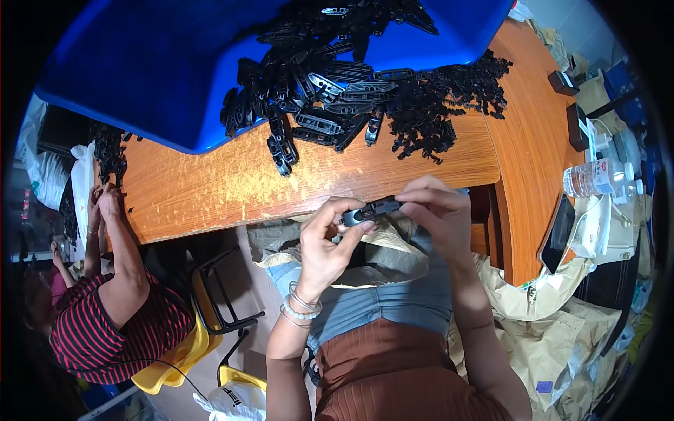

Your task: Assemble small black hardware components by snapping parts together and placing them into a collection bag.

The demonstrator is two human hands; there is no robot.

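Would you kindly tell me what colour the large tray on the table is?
The tray is bright blue, seen clearly in the head view.

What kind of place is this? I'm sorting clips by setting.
Probably a small assembly workshop: a heap of black plastic parts spills from a blue tub onto a wooden table, and both hands hold one part.

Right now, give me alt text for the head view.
Both hands, left hand and right hand, hold one black plastic clip over the lap, before a wooden table. A pile of black clips spills from a blue tray; another person's hands work at left.
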